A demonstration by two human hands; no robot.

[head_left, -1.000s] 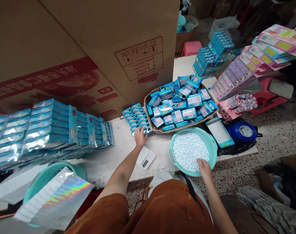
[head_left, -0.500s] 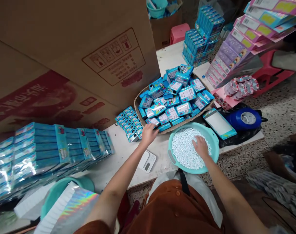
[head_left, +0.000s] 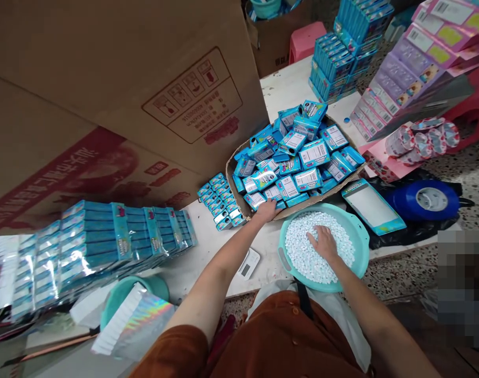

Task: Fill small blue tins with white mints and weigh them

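Observation:
My left hand rests on the blue boxes at the front rim of a shallow cardboard tray, which holds a loose heap of blue printed boxes. Whether those fingers grip a box, I cannot tell. My right hand lies spread among small white pellets, which fill a round teal plastic basin. A neat block of small blue boxes lies on the white table to the left of the tray. Behind my left forearm sits a white kitchen scale.
Large cardboard cartons rise at the left rear. Bagged blue packs are stacked on the left, above holographic bags. To the right lie a blue tape roll and pink-and-purple display cards. Blue box stacks stand behind the tray.
My left hand has moved from the block of small boxes to the tray's front rim. My right hand has moved further into the pellets. The view has shifted slightly.

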